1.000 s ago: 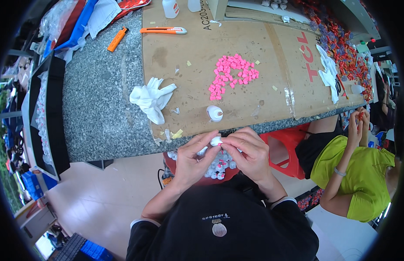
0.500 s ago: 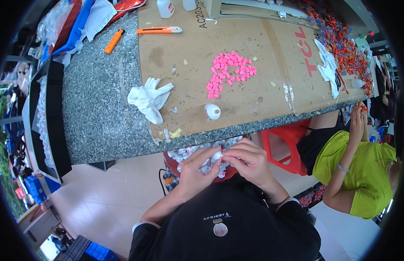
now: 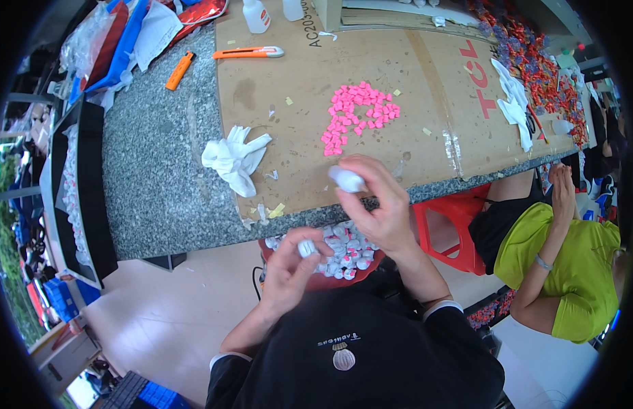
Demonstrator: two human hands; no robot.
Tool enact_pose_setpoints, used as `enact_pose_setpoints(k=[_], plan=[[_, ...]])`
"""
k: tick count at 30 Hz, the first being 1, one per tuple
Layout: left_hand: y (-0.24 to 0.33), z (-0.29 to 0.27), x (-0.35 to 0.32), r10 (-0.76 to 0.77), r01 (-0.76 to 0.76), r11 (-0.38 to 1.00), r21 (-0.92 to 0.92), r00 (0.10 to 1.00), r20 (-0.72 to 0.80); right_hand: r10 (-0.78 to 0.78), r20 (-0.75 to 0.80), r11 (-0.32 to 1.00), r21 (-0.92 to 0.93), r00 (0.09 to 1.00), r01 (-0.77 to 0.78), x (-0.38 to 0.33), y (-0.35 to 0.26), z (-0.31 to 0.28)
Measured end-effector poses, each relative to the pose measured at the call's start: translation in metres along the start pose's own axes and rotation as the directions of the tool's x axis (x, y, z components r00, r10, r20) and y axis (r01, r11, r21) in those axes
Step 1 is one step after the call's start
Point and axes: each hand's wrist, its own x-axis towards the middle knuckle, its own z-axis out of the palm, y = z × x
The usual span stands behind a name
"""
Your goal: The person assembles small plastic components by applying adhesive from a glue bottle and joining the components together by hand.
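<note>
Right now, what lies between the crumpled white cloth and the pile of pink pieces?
In the head view, mostly bare brown cardboard between the white cloth and the pink pieces, with a few tiny scraps.

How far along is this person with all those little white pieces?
Done, it seems: one small white piece is held up at the table edge by the right hand. In hand: the left hand grips another white piece. Left: a red bowl in the lap holds many more, and the pink bits lie untouched on the cardboard.
</note>
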Motion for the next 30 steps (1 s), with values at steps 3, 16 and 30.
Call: enact_pose_setpoints(k=[3, 16, 30], plan=[[0.002, -0.005, 0.012, -0.056, 0.043, 0.855, -0.517, 0.998, -0.011, 0.167, 0.043, 0.964, 0.201, 0.985, -0.172, -0.016, -0.011, -0.017], [-0.003, -0.007, 0.023, -0.111, 0.118, 0.713, -0.691, 0.992, 0.054, 0.036, 0.040, 0.990, 0.134, 0.999, -0.041, -0.030, -0.033, -0.047], [-0.006, -0.002, 0.025, -0.096, 0.072, 0.674, -0.735, 0.995, 0.009, -0.013, 0.113, 0.996, 0.094, 0.993, 0.002, -0.035, -0.034, -0.040]])
